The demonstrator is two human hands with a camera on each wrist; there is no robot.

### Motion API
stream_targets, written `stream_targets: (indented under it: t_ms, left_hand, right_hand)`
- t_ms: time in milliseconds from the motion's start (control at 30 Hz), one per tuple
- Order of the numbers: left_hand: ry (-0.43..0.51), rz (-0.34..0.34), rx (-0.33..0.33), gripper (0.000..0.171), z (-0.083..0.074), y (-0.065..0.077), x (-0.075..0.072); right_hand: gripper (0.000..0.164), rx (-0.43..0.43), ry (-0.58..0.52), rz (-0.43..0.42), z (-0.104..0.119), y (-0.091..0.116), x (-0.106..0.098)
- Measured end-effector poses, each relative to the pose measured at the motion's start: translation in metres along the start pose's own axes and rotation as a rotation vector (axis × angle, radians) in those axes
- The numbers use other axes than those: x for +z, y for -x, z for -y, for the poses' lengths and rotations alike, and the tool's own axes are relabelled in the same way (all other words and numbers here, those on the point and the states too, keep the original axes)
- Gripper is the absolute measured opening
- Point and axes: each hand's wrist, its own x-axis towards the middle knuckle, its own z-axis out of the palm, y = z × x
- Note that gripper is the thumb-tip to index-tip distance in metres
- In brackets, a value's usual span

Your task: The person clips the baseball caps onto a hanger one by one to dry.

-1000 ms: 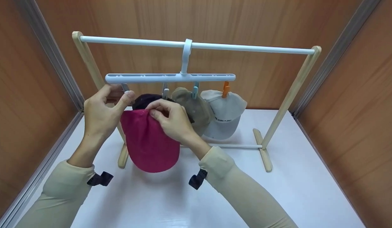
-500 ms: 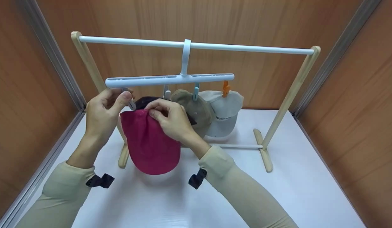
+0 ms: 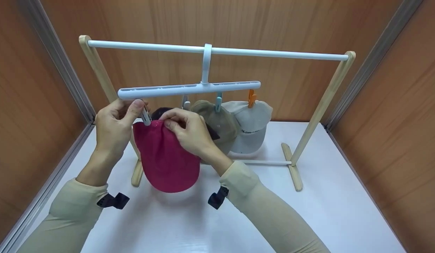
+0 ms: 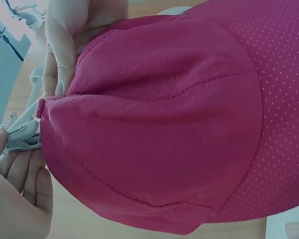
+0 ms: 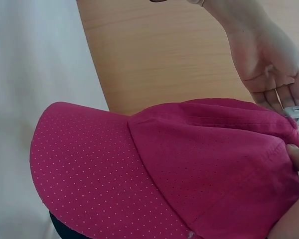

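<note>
My right hand pinches the top of a dark pink baseball cap, whose brim hangs down. Between thumb and fingers, my left hand pinches a grey clothespin under the left end of a pale blue clip hanger. The clothespin's tip is right at the cap's upper left edge; the left wrist view shows the same clothespin against the gathered top of the fabric. In the right wrist view the cap spans the frame, its dotted brim to the left.
Behind the pink cap, a black cap, a khaki cap and a light grey cap hang from the hanger. The hanger hooks over the white rod of a wooden-legged rack. Wooden panels enclose the white table.
My left hand has brought the clothespin down and slightly right, to the pink cap's edge. The hanger's left end has dipped. My right hand stays nearly still on the cap.
</note>
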Motion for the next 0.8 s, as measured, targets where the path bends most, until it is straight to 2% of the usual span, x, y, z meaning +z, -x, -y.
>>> stream_targets:
  t_ms: [133,633,800]
  left_hand:
    - [0.040,-0.002,-0.007,0.032,0.0000,-0.0011,0.0002]
    - [0.041,0.029,-0.009,0.033,-0.0020,-0.0006,-0.0023]
    - [-0.012,0.040,-0.009,0.036,-0.0028,0.0012,-0.0037]
  right_hand:
    - [0.016,0.004,-0.003,-0.005,0.0018,-0.0004,0.0004]
    - [0.014,-0.019,-0.013,-0.055,0.0057,-0.0079,0.0033]
    - [0.015,-0.002,-0.026,-0.063,0.0090,-0.0077,0.0053]
